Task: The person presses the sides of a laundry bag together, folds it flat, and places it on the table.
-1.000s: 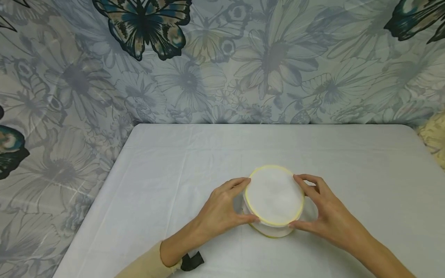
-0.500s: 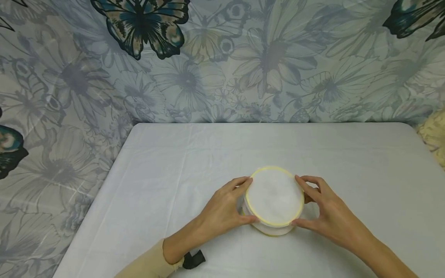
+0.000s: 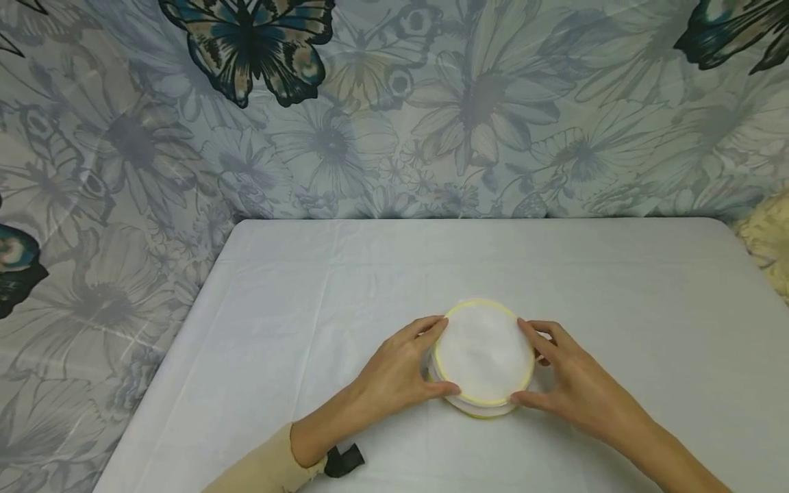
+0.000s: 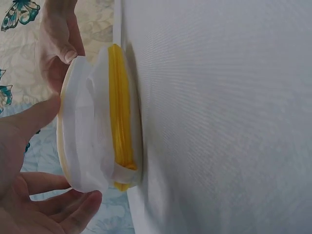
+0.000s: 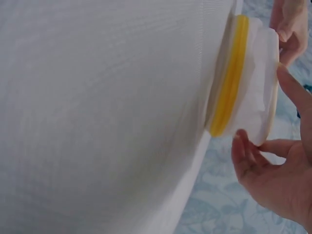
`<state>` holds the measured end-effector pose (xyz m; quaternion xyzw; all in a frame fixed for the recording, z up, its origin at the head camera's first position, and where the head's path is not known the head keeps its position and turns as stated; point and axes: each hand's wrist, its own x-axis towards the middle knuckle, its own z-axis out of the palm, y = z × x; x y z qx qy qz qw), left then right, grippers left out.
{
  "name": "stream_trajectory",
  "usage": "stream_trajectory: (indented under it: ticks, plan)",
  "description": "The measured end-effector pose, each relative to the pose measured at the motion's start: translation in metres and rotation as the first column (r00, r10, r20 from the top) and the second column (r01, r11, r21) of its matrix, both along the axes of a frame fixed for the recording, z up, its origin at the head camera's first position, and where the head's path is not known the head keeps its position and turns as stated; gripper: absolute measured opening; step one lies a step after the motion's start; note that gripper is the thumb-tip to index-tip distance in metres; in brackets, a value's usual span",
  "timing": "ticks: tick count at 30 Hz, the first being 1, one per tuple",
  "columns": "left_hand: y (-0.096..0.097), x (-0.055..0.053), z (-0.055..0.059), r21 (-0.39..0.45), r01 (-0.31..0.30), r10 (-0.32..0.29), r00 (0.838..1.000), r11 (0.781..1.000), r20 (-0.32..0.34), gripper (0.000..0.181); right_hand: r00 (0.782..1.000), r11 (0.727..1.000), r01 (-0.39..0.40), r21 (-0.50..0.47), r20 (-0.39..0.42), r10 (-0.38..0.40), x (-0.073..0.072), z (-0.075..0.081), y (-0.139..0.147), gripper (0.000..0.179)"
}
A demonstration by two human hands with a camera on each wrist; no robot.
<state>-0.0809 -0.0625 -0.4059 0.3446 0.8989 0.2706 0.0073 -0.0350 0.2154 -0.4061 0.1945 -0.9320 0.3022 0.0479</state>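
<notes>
Left hand (image 3: 397, 371) pinches the rim of a round white fabric pouch with yellow edging (image 3: 483, 352), its thumb on the near part and its fingertips farther back. Right hand (image 3: 573, 378) holds the same rim from the opposite side, also between thumb and curved fingers. The pouch is on a table covered with white cloth (image 3: 308, 308), well apart from the far edge and from the left edge. Low around its soft side wall runs a bright yellow zipper (image 4: 122, 107), close to the cloth; a small white fabric tab (image 4: 124, 173) crosses it. A beige sleeve (image 3: 259, 465) ends at the left wrist, with a black strip (image 3: 345, 461) just beside. Behind the far edge is grey-blue flowered fabric (image 3: 382, 150).
</notes>
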Motion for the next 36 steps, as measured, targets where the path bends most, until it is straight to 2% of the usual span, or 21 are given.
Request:
stream_trajectory:
  ticks: [5,8,16,25,30,33,36]
  plan:
    - [0.002,0.000,-0.002,-0.025,0.001,-0.001,1.000,1.000,0.006,0.096,0.994,1.000,0.019,0.010,0.110,-0.020,-0.001,0.002,-0.001,0.102]
    - [0.002,0.000,-0.002,-0.031,0.001,0.000,1.000,1.000,0.017,0.096,0.991,0.999,0.023,0.037,0.130,-0.028,-0.001,0.003,-0.001,0.102]
    - [0.004,-0.001,-0.004,-0.060,0.000,0.001,1.000,0.998,0.017,0.094,0.997,0.989,0.032,0.143,0.061,-0.041,0.000,0.000,-0.003,0.099]
    - [0.004,-0.002,-0.007,-0.098,-0.004,0.005,1.000,0.995,0.006,0.090,0.999,0.973,0.042,0.226,0.018,-0.048,0.001,-0.003,-0.006,0.095]
    - [0.005,-0.001,-0.009,-0.103,0.008,-0.011,1.000,0.995,-0.029,0.086,0.998,0.973,0.020,0.230,-0.060,-0.006,0.003,-0.007,-0.004,0.093]
    - [0.004,0.000,-0.010,-0.119,0.026,-0.031,0.999,0.993,-0.041,0.085,0.992,0.970,-0.019,0.243,-0.120,0.050,0.003,-0.011,-0.003,0.091]
    - [0.004,0.001,-0.010,-0.165,0.043,-0.053,0.997,0.985,-0.053,0.082,0.979,0.953,-0.081,0.291,-0.154,0.130,0.001,-0.014,-0.003,0.090]
